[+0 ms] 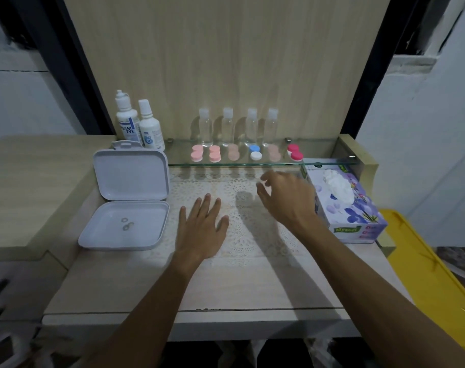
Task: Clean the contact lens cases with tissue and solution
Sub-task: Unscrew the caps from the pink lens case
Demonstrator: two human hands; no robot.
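Several contact lens cases stand in a row on a glass shelf point(321, 162): pink ones point(196, 153), a blue and white one point(255, 152) and a red one point(295, 152). Two white solution bottles point(126, 119) stand at the shelf's left end. A tissue box point(350, 208) with a tissue sticking up lies on the right. My left hand point(202, 229) rests flat on the lace mat, fingers straight. My right hand point(287, 197) hovers above the mat, just left of the tissue box, fingers loosely spread and holding nothing.
Several small clear bottles point(227, 127) stand behind the cases. An open white hinged box point(127, 203) with small rings inside lies at the left. A yellow bin point(435, 266) stands off the table's right edge. A wooden panel backs the shelf.
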